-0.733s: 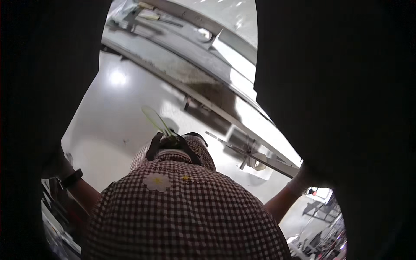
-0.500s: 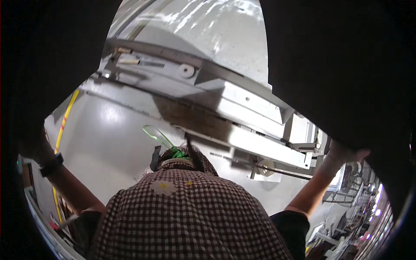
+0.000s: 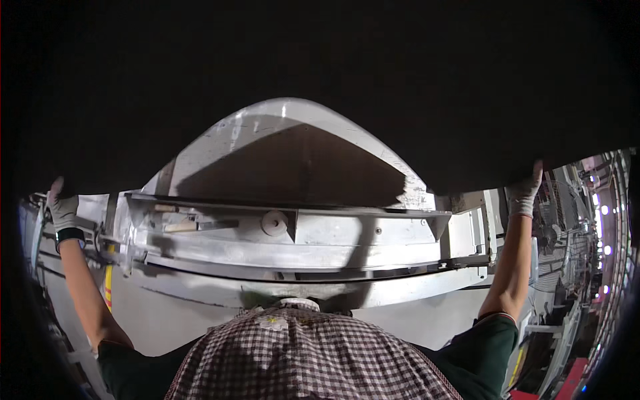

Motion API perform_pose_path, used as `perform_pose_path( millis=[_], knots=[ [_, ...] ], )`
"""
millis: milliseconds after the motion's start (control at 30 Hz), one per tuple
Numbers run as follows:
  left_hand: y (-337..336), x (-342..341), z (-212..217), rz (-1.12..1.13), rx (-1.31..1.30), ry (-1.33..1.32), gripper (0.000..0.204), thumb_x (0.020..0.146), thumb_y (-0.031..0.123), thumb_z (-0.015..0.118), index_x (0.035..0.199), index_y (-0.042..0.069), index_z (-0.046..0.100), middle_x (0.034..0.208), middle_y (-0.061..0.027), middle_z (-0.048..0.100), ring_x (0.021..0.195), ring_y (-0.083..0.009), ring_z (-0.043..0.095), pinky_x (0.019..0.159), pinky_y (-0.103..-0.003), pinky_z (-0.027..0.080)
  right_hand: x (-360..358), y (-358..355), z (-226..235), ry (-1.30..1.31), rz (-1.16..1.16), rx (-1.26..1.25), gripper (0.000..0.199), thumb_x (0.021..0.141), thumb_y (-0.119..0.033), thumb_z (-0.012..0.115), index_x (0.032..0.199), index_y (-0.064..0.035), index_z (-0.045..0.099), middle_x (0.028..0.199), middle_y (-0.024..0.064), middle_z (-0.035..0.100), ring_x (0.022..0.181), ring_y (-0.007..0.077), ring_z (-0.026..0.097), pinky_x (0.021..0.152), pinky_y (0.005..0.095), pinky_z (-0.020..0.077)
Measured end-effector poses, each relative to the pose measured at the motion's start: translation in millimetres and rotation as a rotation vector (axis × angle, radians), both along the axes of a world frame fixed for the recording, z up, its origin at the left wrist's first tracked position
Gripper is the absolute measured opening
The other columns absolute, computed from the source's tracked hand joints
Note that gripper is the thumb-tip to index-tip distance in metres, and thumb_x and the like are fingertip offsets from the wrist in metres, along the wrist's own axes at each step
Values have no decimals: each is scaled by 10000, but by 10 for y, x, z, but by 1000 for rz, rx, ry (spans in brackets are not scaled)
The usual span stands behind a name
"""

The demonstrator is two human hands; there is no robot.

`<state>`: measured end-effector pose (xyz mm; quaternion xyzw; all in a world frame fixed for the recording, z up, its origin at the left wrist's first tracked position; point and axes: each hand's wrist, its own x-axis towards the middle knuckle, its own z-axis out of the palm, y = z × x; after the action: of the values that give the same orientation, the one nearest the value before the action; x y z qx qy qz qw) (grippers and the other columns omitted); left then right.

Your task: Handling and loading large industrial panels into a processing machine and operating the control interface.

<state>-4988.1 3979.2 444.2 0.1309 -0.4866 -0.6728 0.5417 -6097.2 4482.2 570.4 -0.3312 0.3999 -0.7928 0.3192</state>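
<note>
Head view: a large, broad black sheet with a curved lower edge is filling the upper part, hanging in front of and above a long light-grey metal desk. The left hand in a whitish glove is clasping the sheet's lower left edge, thumb up; the right hand in a whitish glove is clasping its lower right edge, so each grip is closing around the material. A white round disc with a central hole is resting on the desk's ledge.
</note>
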Motion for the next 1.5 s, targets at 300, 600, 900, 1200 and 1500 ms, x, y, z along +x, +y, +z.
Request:
perform_pose_path(
  millis=[300, 600, 900, 1200, 1500],
  knots=[
    [-1383, 166, 323, 410, 196, -18, 461, 932, 218, 624, 1349, 62, 504, 1391, -103, 510, 1266, -226, 493, 1086, -367, 391, -381, -719, -583, -1, -314, 155, 646, 854, -483, 658, 1340, -82, 514, 1304, 74, 569, 1186, 274, 544, 1027, 445, 438],
    [-1963, -538, 55, 637, 284, -210, 549, 929, 360, 544, 1380, 58, 460, 1416, -100, 476, 1292, -237, 455, 1101, -364, 359, -608, -743, -597, -27, -311, 180, 669, 886, -532, 611, 1333, -46, 506, 1316, 89, 549, 1199, 258, 522, 1051, 413, 414],
    [-2007, -740, 41, 700, 289, -288, 662, 926, 501, 464, 1411, 53, 417, 1441, -97, 442, 1319, -249, 417, 1115, -360, 328, -680, -546, -1338, -41, -112, 219, 937, 803, -757, 507, 1489, -145, 322, 1518, 16, 337, 1370, 238, 338, 1156, 436, 245],
    [-1853, -1246, -165, 765, 252, -349, 789, 923, 643, 384, 1442, 49, 373, 1466, -95, 409, 1345, -261, 379, 1130, -357, 296, -700, -1102, -1418, 9, -389, 255, 1007, 725, -800, 563, 1464, -146, 364, 1480, 74, 381, 1318, 295, 373, 1142, 477, 262],
    [-1052, -2367, -1084, 808, 299, -366, 912, 908, 717, 365, 1506, 38, 248, 1550, -109, 284, 1395, -301, 299, 1159, -364, 217, -919, -1329, -2800, -118, -244, 211, 1042, 768, -844, 430, 1490, -106, 292, 1490, 91, 353, 1358, 288, 341, 1137, 434, 274]
  ],
)
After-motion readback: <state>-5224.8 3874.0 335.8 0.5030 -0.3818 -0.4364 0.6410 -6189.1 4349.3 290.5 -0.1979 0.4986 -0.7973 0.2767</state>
